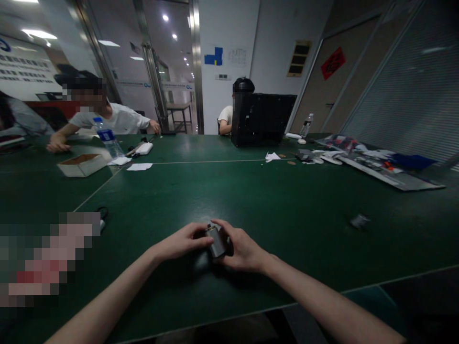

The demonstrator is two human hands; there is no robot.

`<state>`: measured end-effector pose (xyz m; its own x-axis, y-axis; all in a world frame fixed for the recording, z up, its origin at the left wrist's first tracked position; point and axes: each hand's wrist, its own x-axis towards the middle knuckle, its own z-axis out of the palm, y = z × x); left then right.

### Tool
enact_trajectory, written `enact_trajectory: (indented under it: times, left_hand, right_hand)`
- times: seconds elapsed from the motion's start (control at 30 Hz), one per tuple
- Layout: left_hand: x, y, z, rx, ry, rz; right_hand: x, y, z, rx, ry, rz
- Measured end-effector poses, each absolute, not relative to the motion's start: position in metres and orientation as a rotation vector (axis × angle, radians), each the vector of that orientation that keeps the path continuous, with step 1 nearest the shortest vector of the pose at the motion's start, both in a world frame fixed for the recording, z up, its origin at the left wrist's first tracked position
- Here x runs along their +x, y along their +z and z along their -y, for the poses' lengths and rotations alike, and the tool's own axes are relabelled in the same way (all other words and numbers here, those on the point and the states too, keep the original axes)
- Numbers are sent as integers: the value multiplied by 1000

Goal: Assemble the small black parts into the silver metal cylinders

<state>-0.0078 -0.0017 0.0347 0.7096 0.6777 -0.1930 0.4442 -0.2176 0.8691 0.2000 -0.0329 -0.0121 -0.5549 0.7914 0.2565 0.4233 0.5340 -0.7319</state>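
In the head view, a small grey cylinder with a short dark stub and a thin yellowish ring at its top end is held tilted just above or on the green table. My left hand is closed on its left side, thumb across the front and fingers behind the top. My right hand curls around the right side, fingers at the top and thumb near the lower end. The far side of the cylinder is hidden by my fingers. A second small grey piece, blurred, lies on the table to the right.
At the left stand a shallow open box and a water bottle. A black case stands at the far edge, near a seated person. Boards and papers lie at the right. Another person sits far left.
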Motion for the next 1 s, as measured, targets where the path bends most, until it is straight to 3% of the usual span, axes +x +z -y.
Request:
enact_trajectory:
  times: [0.27, 0.47, 1.0]
  left_hand:
    - [-11, 33, 3, 1851, 214, -1025]
    - [-4, 31, 0, 1790, 300, -786]
    - [1, 17, 1, 1560, 380, -767]
  right_hand:
    - [201, -11, 34, -895, 851, 2222]
    - [201, -13, 32, -969, 848, 2148]
    - [199, -13, 34, -1018, 781, 2065]
